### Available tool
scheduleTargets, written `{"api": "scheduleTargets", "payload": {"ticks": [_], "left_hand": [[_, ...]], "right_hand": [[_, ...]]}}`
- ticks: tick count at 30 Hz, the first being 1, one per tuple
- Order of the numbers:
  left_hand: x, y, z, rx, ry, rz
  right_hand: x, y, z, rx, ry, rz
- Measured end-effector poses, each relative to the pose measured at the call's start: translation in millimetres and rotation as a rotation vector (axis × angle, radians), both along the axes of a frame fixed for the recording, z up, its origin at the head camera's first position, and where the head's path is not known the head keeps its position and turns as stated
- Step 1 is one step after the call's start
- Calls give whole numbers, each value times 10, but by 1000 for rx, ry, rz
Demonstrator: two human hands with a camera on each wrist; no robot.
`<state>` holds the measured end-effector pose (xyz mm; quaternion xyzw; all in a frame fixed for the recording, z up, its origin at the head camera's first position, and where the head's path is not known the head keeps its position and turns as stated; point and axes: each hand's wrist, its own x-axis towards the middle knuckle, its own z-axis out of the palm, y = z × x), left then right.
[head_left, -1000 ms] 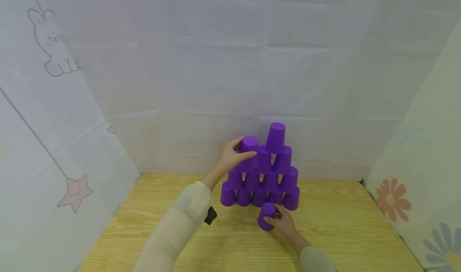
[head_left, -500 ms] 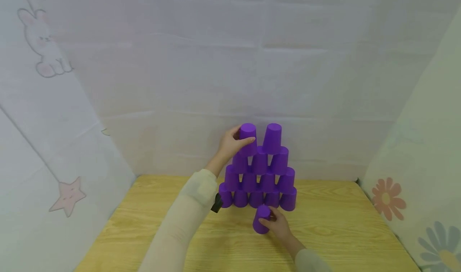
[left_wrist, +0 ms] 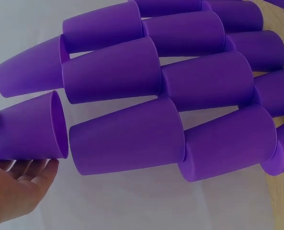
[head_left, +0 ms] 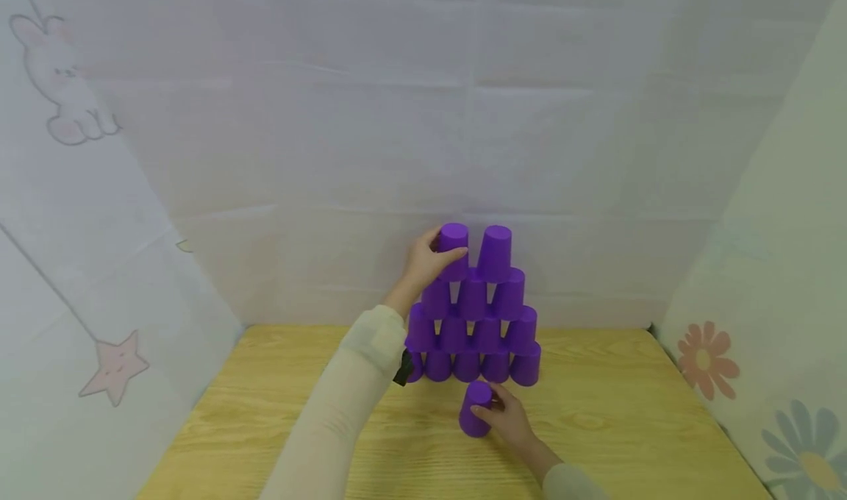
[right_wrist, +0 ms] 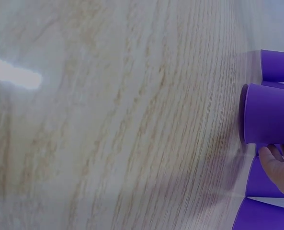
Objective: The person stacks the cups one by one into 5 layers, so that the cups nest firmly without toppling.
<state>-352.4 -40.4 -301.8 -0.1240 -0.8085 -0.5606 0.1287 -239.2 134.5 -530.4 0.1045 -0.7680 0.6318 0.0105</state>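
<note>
Upside-down purple cups stand in a stacked wall (head_left: 472, 298) of several rows toward the back of the table. One cup (head_left: 496, 254) sits alone at the right of the top level. Beside it, my left hand (head_left: 421, 261) grips another cup (left_wrist: 27, 129), thumb on the near side and fingers beneath it in the left wrist view. A narrow gap shows there between its rim and the cup below (left_wrist: 127, 136). In front of the bottom row, my right hand (head_left: 512, 419) holds an upside-down cup (right_wrist: 271, 112). Its rim is close to the tabletop; I cannot tell if they touch.
The wooden table (head_left: 278, 412) meets a pale cloth backdrop (head_left: 357, 154) just behind the stack. Printed side cloths flank it, with a star (head_left: 114, 368) at left and a flower (head_left: 708, 360) at right. A black object (head_left: 402, 369) shows beside my left sleeve.
My left hand has raised its cup from in front of the third row to the top level. My right hand's cup has shifted slightly nearer me and left. The whole scene drifts left.
</note>
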Motion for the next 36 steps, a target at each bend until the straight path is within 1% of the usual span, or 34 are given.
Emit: {"api": "scheduleTargets", "payload": {"ticks": [4, 9, 12, 19, 23, 27, 30, 36], "left_hand": [[-8, 7, -2, -17, -5, 14], [-32, 18, -21, -19, -20, 15], [-53, 20, -37, -8, -17, 11], [-96, 9, -71, 11, -1, 32], [-104, 1, -68, 5, -6, 30], [-110, -2, -66, -1, -8, 23], [-121, -3, -71, 1, -10, 20], [-126, -7, -80, 9, -9, 3]], "right_hand": [[38, -13, 19, -4, -6, 6], [64, -29, 24, -12, 39, 16], [78, -50, 41, -18, 65, 30], [80, -88, 55, -47, 53, 75], [87, -87, 65, -16, 57, 90], [193, -113, 291, 14, 72, 118], [245, -123, 423, 20, 82, 140], [166, -65, 321, 54, 85, 172]]}}
